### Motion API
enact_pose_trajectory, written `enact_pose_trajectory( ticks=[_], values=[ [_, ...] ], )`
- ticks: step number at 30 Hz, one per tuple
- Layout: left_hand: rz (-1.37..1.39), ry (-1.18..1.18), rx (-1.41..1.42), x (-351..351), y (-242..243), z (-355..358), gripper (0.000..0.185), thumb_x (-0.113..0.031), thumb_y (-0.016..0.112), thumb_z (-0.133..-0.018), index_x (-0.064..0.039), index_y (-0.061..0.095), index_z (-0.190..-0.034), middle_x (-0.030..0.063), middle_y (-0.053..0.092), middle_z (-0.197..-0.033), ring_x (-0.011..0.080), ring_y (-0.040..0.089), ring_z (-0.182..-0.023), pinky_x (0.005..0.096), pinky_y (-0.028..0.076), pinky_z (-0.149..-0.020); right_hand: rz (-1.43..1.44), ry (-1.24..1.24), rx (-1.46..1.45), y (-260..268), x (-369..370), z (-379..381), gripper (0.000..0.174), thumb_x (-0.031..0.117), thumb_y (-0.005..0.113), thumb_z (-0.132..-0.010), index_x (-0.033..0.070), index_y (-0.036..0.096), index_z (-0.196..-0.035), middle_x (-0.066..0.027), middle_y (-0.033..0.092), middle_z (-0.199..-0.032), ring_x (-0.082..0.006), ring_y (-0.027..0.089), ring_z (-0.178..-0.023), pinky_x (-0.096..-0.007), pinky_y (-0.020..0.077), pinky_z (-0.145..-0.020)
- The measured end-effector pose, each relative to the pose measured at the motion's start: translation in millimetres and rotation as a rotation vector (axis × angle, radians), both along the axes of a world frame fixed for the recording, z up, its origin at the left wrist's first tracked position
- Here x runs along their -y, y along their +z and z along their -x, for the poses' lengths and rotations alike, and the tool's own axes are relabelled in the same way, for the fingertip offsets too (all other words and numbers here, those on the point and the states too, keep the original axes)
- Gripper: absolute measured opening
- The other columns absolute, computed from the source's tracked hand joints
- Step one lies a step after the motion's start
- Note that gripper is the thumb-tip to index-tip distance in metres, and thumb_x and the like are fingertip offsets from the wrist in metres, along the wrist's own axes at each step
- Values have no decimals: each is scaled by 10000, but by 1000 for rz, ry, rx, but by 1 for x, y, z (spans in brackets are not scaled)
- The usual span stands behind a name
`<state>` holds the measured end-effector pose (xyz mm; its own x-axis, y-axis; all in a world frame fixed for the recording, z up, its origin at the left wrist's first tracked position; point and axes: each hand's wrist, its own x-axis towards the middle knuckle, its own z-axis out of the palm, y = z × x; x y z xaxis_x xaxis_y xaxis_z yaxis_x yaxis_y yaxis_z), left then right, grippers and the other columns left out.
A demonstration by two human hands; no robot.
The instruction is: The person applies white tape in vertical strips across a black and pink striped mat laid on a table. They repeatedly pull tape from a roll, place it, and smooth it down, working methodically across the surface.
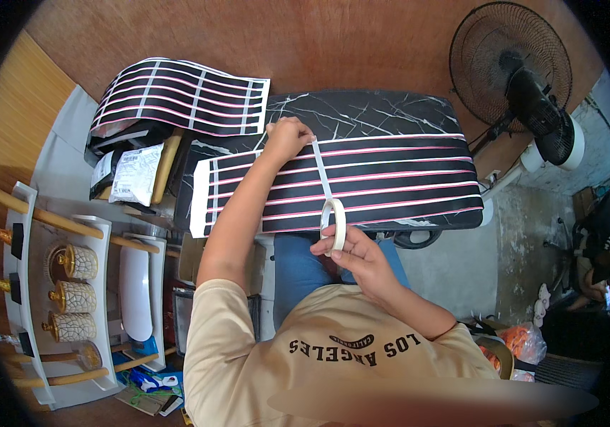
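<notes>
Black strips with white and pink edges (390,176) lie side by side on a black marble-patterned table (401,115). My right hand (355,253) grips a roll of masking tape (339,227) at the table's near edge. From the roll a pale tape length (321,168) runs across the strips to my left hand (287,140), whose fingers pinch its far end at the strips' far edge. Another tape band (215,189) crosses the strips near their white left end (199,197). A second taped set of strips (176,99) lies curved at the back left.
Plastic-wrapped parcels (136,173) lie below the second set. A black standing fan (513,69) is at the back right. On the left, a shelf (99,299) holds lidded gold-and-white jars (79,296). Another person (596,283) is partly visible at the far right.
</notes>
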<state>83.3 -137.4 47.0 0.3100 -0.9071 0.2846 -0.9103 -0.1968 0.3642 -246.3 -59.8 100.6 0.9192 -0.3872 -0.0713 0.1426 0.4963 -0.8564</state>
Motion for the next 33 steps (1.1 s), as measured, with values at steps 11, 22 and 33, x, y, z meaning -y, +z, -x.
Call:
enact_pose_trajectory(
  ticks=[11,22,33],
  values=[
    [0,30,-4,9,-24,-7,173,-320,778,-824,-163,815,-885,41,699,-922,258,617,-994,457,366,-875,-56,-6,36,-16,9,-20,368,71,555,-991,3,501,-1349,-131,668,-1152,-232,615,-1167,-397,436,-1067],
    [32,4,0,15,-29,0,129,-294,775,-823,-187,819,-880,38,677,-866,262,611,-971,450,364,-852,-53,6,25,-19,10,-19,354,84,548,-1003,-1,508,-1344,-142,673,-1153,-237,620,-1161,-394,435,-1066],
    [19,123,-127,21,-27,2,308,-262,861,-734,-163,737,-998,48,666,-928,264,614,-1018,461,431,-834,-39,25,48,-26,11,-22,343,111,554,-1010,5,525,-1335,-145,680,-1142,-229,624,-1149,-397,432,-1059]
  ],
)
